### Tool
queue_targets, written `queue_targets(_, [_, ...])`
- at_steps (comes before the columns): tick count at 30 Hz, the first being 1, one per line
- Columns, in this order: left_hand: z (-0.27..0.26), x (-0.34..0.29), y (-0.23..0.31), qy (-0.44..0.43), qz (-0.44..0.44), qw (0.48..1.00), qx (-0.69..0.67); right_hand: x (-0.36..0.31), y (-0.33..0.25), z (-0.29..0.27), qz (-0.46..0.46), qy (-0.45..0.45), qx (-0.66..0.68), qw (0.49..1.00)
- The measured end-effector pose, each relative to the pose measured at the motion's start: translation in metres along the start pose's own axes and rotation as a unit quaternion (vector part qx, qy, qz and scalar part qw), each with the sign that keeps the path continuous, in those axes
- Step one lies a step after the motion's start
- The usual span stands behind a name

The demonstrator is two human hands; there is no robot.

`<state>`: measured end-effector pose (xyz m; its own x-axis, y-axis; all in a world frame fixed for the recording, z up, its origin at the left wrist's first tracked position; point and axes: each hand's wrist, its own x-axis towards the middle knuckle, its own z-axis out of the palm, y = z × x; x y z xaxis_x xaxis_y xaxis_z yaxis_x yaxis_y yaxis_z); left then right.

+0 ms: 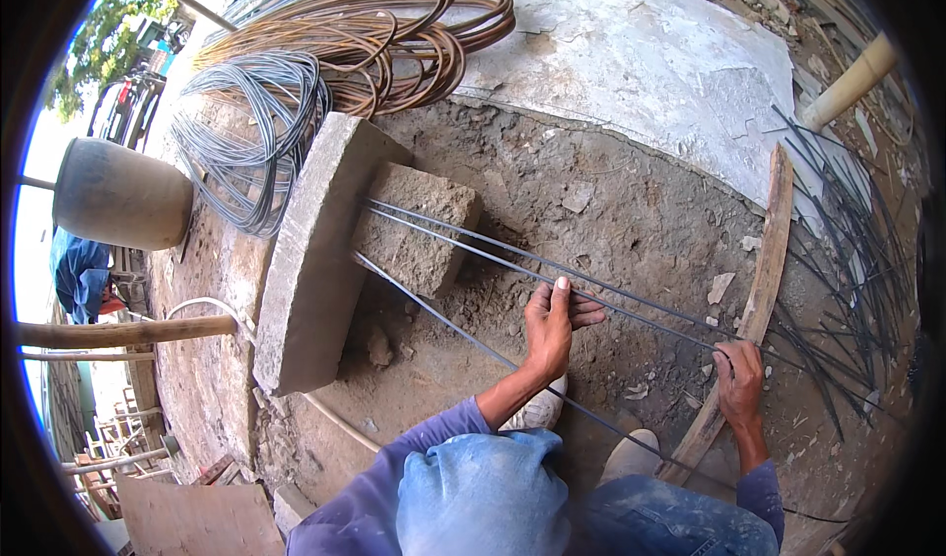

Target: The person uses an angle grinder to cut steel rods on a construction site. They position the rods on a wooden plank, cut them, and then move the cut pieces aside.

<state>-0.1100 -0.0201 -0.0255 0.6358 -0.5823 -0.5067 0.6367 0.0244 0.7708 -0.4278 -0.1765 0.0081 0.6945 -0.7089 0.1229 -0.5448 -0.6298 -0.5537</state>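
Two thin grey steel rods (458, 246) run side by side from the concrete block toward the lower right. My left hand (552, 327) is at their middle, thumb above and fingers beneath, the rods passing between. Farther right, my right hand (739, 377) has its fingers curled round the rods, above a wooden plank (770, 250). A third steel rod (448, 321) slants lower, passing behind my left wrist and over my shoes. All three reach the rough concrete block (419, 219), which sits against an upright concrete slab (313, 260); their far ends are hidden there.
Coils of rusty rod (419, 38) and grey wire (258, 132) lie at the upper left. Many dark cut rods (847, 270) are spread at the right. A bamboo pole (852, 81) stands at the far right, another (128, 333) juts in at left near a barrel (123, 193).
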Motion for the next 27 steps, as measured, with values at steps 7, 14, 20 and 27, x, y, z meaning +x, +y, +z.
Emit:
queue_targets(7, [-0.004,0.006,0.0,0.001,0.003,1.0,0.016,0.001,0.001,0.007,0.006,-0.016,0.008,1.0])
queue_targets(14, [-0.003,0.005,0.002,-0.004,-0.023,0.999,0.035,0.001,0.002,0.011,0.033,-0.014,0.035,0.999])
queue_targets(20, [-0.011,0.013,0.007,-0.023,-0.017,0.998,0.058,0.003,0.001,0.02,0.034,0.014,0.04,0.999])
queue_targets(27, [-0.007,-0.018,0.02,-0.118,0.254,0.84,0.464,0.006,0.009,0.037,0.021,0.105,0.014,0.994])
